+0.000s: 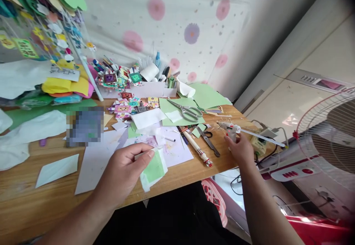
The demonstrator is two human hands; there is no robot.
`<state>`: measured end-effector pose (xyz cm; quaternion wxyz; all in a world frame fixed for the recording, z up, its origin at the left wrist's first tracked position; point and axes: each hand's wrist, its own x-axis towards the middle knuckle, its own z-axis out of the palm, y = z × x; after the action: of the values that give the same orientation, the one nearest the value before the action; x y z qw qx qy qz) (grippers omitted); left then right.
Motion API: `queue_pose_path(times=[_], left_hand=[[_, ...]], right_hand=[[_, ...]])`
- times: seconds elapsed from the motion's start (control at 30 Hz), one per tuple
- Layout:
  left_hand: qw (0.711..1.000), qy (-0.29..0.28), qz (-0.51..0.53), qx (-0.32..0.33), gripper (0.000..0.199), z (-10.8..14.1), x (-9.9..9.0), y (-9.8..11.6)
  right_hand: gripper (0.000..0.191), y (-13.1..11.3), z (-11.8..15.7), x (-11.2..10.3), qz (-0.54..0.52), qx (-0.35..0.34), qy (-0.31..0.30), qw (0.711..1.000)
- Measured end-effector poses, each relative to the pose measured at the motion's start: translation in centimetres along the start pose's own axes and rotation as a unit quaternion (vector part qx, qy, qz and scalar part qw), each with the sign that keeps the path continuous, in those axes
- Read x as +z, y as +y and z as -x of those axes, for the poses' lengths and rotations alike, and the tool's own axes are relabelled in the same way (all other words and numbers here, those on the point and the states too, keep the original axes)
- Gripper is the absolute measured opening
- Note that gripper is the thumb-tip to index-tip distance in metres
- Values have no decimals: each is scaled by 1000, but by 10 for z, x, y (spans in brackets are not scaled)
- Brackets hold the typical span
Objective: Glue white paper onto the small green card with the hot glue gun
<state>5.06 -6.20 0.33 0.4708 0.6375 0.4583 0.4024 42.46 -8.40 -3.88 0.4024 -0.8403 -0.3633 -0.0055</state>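
Between the thumb and fingers of my left hand [129,169] is a small piece of green paper with a white border [154,169], held above the table's front edge. My right hand [240,148] is wrapped round the handle of a white hot glue gun [230,127], its nozzle pointing left and a long glue stick [262,137] sticking out of its back. Left of the glue gun lie a craft knife [208,141] and a thick white pen with a red end [198,148]. Metal scissors [187,110] rest on green paper [170,106] farther back.
White paper sheets [94,160] cover part of the wooden table [27,193]. Paper figures [124,108] lie before a white box of pens [146,89]. On the right are a power strip [259,145] with cables and a fan [330,126]. A pink basket [213,197] stands below.
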Motion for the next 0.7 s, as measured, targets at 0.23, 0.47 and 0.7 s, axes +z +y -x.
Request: queue_pose_path(times=[0.23, 0.47, 0.7], left_hand=[[996, 72, -40, 24, 20, 8, -13, 5], [989, 133, -60, 32, 17, 6, -17, 2], [982, 164, -86, 45, 21, 11, -20, 7]], right_hand=[[29, -36, 20, -7, -109, 4, -34, 993], [22, -99, 117, -16, -345, -180, -360, 848], [10, -136, 136, -3, -232, -388, -377, 808]])
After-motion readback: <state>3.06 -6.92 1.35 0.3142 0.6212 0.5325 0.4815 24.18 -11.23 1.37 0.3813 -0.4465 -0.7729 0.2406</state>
